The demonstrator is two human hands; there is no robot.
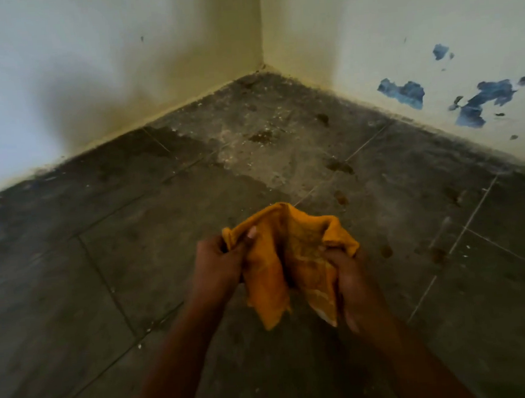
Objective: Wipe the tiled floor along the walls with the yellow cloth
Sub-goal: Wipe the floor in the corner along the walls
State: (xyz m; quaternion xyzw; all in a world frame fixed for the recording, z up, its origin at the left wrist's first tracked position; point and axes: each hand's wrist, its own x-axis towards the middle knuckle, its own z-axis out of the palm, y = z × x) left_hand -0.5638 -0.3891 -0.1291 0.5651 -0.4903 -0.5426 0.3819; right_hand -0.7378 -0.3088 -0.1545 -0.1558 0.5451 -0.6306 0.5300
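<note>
The cloth (291, 259) is held bunched above the floor (104, 274), gripped by the left hand (217, 265) and right hand (349, 278); the dusty patch (261, 155) near the wall corner is judged still unwiped.

Two bare forearms, no sleeves in view, left hand (217, 265), right hand (350, 278), short pale fingernails

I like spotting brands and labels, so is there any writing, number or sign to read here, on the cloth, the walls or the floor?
None: no readable text anywhere.
yellow cloth: plain, no label showing.
right wall: only blue patches, no letters.
tiled floor: only stains.
</note>
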